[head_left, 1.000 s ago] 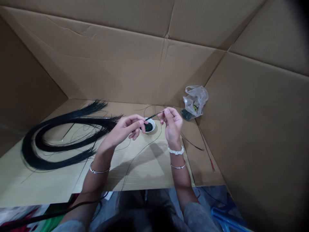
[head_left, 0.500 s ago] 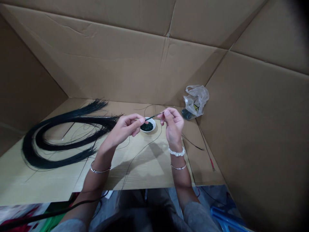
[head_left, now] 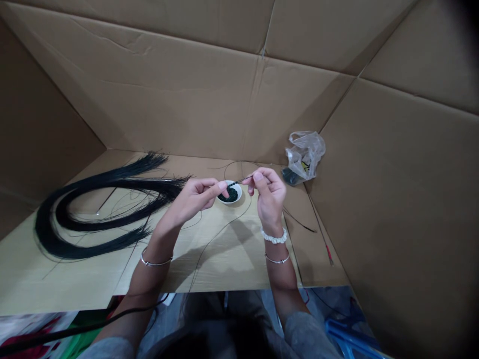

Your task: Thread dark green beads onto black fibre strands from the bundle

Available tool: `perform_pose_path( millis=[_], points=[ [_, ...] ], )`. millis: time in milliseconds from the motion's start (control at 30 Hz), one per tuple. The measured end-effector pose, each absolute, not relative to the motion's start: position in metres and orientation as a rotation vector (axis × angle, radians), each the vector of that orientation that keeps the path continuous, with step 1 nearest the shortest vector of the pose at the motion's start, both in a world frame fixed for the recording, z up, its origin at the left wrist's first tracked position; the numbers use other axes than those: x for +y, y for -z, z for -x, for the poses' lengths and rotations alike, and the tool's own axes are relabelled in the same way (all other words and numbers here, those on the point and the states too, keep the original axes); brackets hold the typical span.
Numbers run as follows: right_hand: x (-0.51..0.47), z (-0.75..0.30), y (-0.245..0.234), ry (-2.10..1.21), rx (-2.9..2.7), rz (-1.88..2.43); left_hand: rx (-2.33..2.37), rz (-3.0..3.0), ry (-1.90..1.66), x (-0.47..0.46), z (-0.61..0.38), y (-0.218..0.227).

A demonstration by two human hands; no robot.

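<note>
1. Flatter now, the beaded strand (head_left: 235, 182) lies closer to level than it did a second ago, and your hands sit nearer each other. Its long axis runs left to right, rising slightly toward your right hand, directly above the bowl.
2. Your left hand (head_left: 196, 200) clenches the strand's beaded end in a tight pinch between thumb and forefinger. Your right hand (head_left: 268, 193) pinches the thin, bare end the same way. Neither hand has released it.
3. Just beneath, a small, round white bowl (head_left: 238, 192) holds a heap of tiny dark green beads (head_left: 229, 197), glossy and granular.
4. A smooth white beaded bracelet (head_left: 274, 237) and a slim metal bangle (head_left: 277, 259) circle your right wrist, and a matching bangle (head_left: 156, 262) circles your left.
5. On the pale wood tabletop (head_left: 232, 264), a fine black thread (head_left: 220, 235) curves loosely toward you.
6. Left of your hands, a long bundle of black fibres (head_left: 112, 182) sweeps round in a glossy loop with frayed ends.
7. Farthest off, a crumpled clear plastic bag (head_left: 305, 155) slumps against the corrugated cardboard wall (head_left: 157, 99).
</note>
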State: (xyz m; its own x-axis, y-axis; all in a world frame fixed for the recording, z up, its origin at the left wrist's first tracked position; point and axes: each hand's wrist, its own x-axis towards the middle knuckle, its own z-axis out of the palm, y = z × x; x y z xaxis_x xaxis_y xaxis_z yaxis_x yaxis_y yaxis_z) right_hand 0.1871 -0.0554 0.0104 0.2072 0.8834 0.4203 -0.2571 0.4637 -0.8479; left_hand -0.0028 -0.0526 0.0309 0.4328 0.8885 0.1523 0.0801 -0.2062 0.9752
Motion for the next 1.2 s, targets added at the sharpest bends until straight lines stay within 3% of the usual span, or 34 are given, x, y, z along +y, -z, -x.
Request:
perform_pose_path(
  millis=[933, 1200],
  points=[
    [-0.054, -0.189, -0.010, -0.905, -1.074, 0.762, 0.874, -1.615, -0.988, -0.053, 0.003, -0.032],
    [-0.025, -0.207, 0.002, -0.985, -1.029, 0.776, 0.786, -1.645, -0.816, -0.036, 0.010, -0.018]
  ],
)
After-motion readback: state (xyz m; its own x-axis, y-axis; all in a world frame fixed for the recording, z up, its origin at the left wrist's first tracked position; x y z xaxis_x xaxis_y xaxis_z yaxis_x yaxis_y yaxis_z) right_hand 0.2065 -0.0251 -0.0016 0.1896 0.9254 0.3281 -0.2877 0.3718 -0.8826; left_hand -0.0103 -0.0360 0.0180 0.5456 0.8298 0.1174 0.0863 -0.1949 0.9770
